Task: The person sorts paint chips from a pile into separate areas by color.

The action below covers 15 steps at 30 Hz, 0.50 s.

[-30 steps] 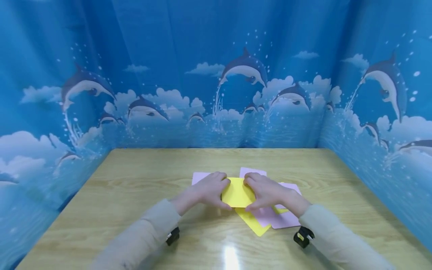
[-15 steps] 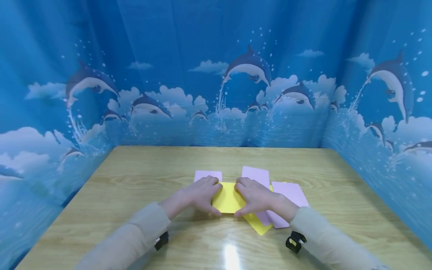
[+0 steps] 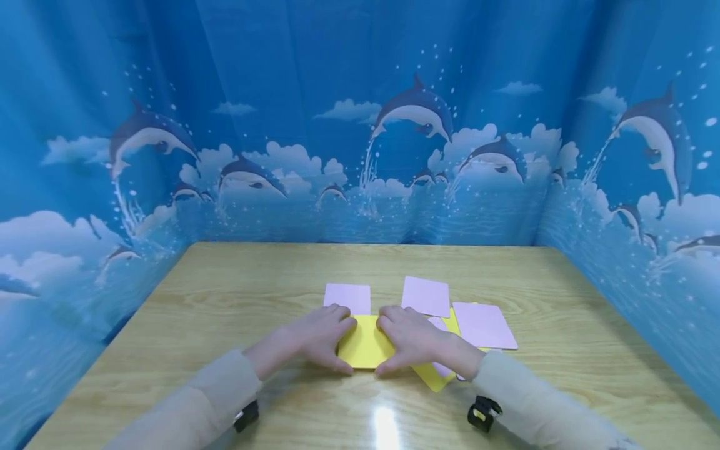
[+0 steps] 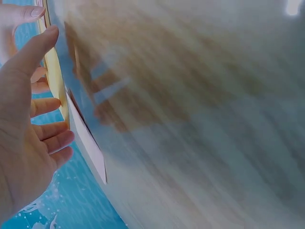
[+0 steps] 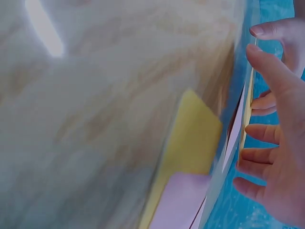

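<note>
A square yellow card [image 3: 365,344] lies between my two hands, low over the wooden table. My left hand [image 3: 325,340] grips its left side, fingers at the far corner and thumb at the near one. The opposite side is held the same way by my right hand [image 3: 413,340]. Seen from the left wrist, the yellow card [image 4: 55,78] is nearly edge-on, with fingertips against it. A pink card [image 3: 349,298] lies just beyond my left fingers. Whether more cards are under the held one is hidden.
Right of my hands, pink cards [image 3: 425,295] overlap other pink and yellow cards in a loose spread. One yellow card [image 3: 434,379] pokes out under my right wrist. A blue dolphin curtain [image 3: 337,125] closes off the wooden table [image 3: 253,275] at the back and sides.
Both hands have moved left and closer to me, bringing the yellow card along. More of the pink cards behind and to the right now shows.
</note>
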Available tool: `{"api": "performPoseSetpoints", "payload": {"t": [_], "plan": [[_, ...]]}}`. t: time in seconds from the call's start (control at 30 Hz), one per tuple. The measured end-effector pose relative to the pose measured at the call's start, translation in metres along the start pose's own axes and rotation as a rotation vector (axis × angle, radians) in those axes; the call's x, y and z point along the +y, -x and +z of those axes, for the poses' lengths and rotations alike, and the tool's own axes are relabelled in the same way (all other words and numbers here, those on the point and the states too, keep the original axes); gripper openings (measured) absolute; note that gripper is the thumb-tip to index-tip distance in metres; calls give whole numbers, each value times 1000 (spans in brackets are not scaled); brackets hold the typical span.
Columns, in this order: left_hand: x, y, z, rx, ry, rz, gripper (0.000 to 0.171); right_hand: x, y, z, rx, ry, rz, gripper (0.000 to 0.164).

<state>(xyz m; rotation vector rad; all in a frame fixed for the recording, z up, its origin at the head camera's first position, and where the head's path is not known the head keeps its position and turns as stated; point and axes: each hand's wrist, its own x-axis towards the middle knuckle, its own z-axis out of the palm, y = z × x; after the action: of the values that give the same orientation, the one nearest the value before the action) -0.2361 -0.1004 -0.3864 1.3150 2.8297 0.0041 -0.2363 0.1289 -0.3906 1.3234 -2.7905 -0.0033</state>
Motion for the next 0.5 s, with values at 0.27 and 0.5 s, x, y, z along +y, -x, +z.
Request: {"api": "performPoseSetpoints", "payload": {"t": [0.27, 0.5], "plan": [[-1, 16, 4, 2, 8, 1, 71, -14, -5, 4, 3, 26, -40, 75], [-3, 27, 5, -12, 22, 3, 71, -25, -11, 6, -34, 37, -36, 73]]}}
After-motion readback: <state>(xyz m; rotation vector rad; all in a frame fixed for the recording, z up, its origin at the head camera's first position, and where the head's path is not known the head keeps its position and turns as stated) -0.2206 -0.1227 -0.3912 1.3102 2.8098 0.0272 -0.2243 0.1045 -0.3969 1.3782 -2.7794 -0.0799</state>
